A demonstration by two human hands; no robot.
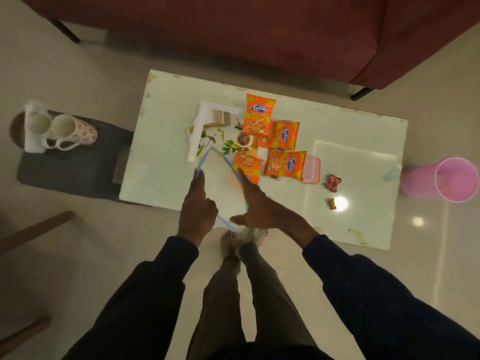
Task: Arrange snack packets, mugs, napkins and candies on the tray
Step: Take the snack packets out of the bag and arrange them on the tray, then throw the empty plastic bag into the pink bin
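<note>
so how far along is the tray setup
Roughly midway. Four snack packets lie over the floral tray. The left hand and right hand are both on a pale blue-edged sheet near the table edge. Left to do: two mugs on the dark side stool, candies loose on the table.

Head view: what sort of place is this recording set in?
Probably a home living room: a maroon sofa stands behind a low white coffee table on a tiled floor, and two mugs sit on a dark stool beside it.

Dark navy sleeves [155, 281]; olive-grey trousers [223, 294]; bare feet [228, 240].
</note>
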